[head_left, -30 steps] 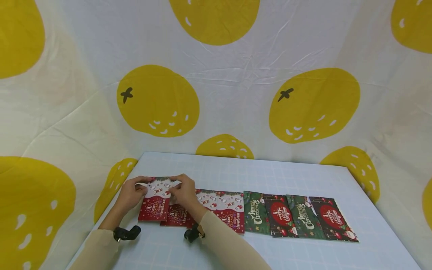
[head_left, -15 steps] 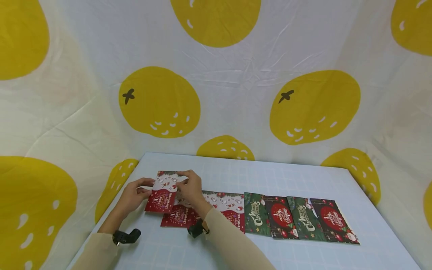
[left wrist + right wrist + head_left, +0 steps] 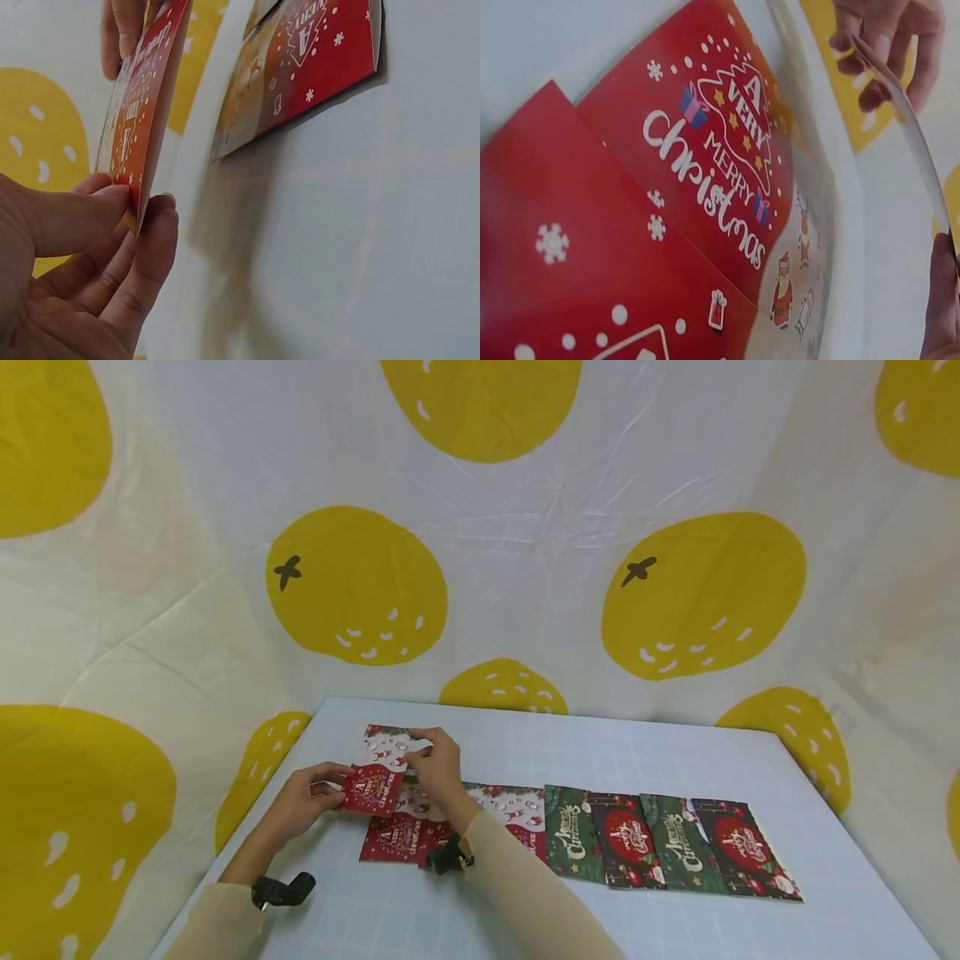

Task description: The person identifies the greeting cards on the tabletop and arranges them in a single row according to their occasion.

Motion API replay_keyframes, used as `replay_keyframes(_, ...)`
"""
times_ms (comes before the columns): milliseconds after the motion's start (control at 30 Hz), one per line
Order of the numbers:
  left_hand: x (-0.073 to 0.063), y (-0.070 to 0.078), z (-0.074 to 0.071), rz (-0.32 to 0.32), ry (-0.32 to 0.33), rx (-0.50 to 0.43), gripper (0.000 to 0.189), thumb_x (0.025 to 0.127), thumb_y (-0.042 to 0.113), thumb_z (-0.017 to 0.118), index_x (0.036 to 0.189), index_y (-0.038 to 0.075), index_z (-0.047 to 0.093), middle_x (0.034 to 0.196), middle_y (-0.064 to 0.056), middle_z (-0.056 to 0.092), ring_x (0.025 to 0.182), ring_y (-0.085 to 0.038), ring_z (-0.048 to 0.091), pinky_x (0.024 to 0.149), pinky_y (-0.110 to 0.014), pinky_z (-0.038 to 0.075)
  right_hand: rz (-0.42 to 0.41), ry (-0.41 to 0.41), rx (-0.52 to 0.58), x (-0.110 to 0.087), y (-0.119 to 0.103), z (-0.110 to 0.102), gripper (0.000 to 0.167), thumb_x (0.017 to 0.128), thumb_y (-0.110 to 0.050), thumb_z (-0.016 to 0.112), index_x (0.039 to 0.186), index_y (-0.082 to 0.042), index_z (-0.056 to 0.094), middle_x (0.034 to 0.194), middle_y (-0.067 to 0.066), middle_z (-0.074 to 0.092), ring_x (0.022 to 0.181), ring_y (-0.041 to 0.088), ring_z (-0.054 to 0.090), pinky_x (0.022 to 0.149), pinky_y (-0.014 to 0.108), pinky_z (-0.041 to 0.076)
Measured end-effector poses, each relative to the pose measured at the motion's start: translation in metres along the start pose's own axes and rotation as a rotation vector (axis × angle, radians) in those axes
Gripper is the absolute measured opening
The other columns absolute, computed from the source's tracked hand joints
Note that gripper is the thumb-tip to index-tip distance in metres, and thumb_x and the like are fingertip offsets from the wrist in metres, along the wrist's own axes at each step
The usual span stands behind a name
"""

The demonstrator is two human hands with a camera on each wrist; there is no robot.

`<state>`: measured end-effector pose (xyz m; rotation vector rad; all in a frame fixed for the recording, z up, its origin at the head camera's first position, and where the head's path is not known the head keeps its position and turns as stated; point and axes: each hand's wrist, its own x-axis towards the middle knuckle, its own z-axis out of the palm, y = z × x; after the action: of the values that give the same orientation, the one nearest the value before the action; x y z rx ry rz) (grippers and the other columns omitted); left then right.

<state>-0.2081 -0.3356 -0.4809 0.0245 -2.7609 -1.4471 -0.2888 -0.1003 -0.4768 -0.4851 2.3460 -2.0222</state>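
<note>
Card [image 3: 377, 772]: left of centre in the frame's lower half, raised off the bench [image 3: 360, 914], long axis running up, leaning slightly right.
Left hand [image 3: 300, 798]: fingers pinch its lower left edge.
Right hand [image 3: 439, 770]: fingers pinch its upper right edge; neither hand nearer.

White backdrop [image 3: 517, 593], yellow fruit print [image 3: 356, 585], pale gridded tabletop [image 3: 585, 747]
</note>
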Motion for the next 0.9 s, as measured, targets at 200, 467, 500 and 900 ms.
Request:
replay_keyframes(200, 0.001, 0.003, 0.001, -0.002, 0.004, -0.02, 0.035, 0.098, -0.009, 0.065, 0.132, -0.001, 0.066, 0.127, -0.022, 0.066, 0.092, -0.025, 0.066, 0.078, -0.034, 0.061, 0.015, 0.005, 0.0, 0.003, 0.003, -0.002, 0.038, 0.098, 0.001, 0.071, 0.135, -0.006, 0.068, 0.127, 0.016, 0.063, 0.085, 0.012, 0.071, 0.061, 0.023, 0.054)
replay_keyframes(467, 0.0, 0.006, -0.002, -0.038, 0.015, -0.112, 0.035, 0.099, -0.01, 0.062, 0.134, -0.004, 0.065, 0.133, -0.027, 0.062, 0.095, -0.027, 0.068, 0.08, -0.033, 0.062, 0.041, 0.018, 0.008, -0.001, 0.003, -0.001, 0.035, 0.097, -0.002, 0.074, 0.132, -0.006, 0.069, 0.131, 0.018, 0.061, 0.085, 0.014, 0.072, 0.059, 0.026, 0.053)
replay_keyframes(500, 0.0, 0.006, -0.002, -0.043, 0.016, -0.116, 0.036, 0.099, -0.01, 0.062, 0.134, -0.004, 0.065, 0.134, -0.027, 0.061, 0.096, -0.027, 0.068, 0.08, -0.032, 0.061, 0.047, 0.017, 0.013, -0.001, 0.003, -0.001, 0.035, 0.097, -0.003, 0.074, 0.131, -0.006, 0.069, 0.131, 0.016, 0.062, 0.086, 0.013, 0.072, 0.059, 0.026, 0.053)
replay_keyframes(900, 0.002, 0.006, -0.005, -0.066, 0.03, -0.129, 0.037, 0.099, -0.009, 0.063, 0.136, -0.004, 0.064, 0.134, -0.028, 0.059, 0.098, -0.028, 0.068, 0.081, -0.027, 0.06, 0.053, -0.026, 0.01, -0.012, -0.001, 0.003, 0.033, 0.094, -0.002, 0.077, 0.126, -0.005, 0.072, 0.123, 0.01, 0.066, 0.094, 0.014, 0.071, 0.072, 0.027, 0.059)
